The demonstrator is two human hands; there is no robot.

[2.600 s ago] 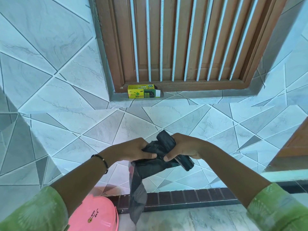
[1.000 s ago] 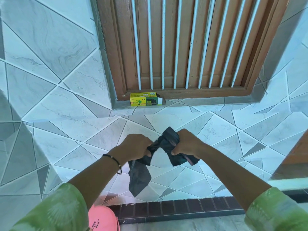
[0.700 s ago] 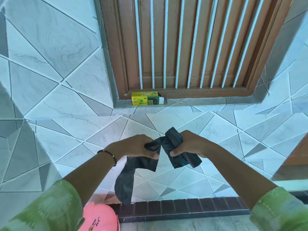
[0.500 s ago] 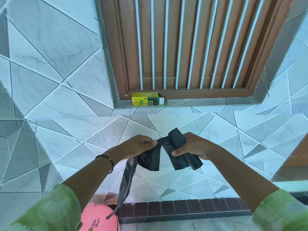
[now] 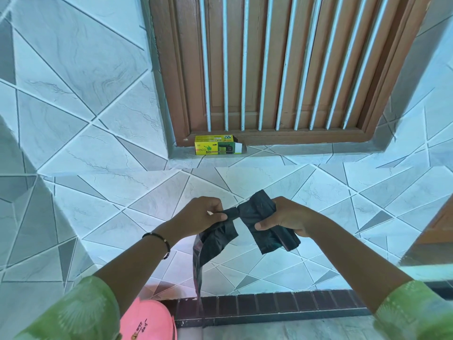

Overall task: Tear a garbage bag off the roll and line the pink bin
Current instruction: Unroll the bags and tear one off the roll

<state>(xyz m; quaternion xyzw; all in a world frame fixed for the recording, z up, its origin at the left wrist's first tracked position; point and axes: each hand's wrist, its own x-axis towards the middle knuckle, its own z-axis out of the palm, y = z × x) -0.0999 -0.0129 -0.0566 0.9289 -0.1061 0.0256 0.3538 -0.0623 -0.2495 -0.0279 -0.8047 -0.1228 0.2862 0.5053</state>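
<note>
Pink bin (image 5: 149,320) sits unlined at the bottom edge, below the arms. Above it, the left hand (image 5: 199,215) pinches the hanging bag (image 5: 215,238); the right hand (image 5: 285,218) grips the roll (image 5: 269,231). A thin twisted strip joins them, so tearing looks nearly done; lining remains. Farther off, a yellow box (image 5: 217,147) rests on the sill.

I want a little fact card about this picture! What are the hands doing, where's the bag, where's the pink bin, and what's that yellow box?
left hand: pinches the loose garbage bag, which hangs down
right hand: grips the black roll
bag and roll: joined only by a thin twisted strip between the hands, not yet torn apart
pink bin: on the floor at the bottom edge, lid closed, no liner showing
yellow box: lies on the tiled ledge, against the wooden frame
sleeves: green
</note>
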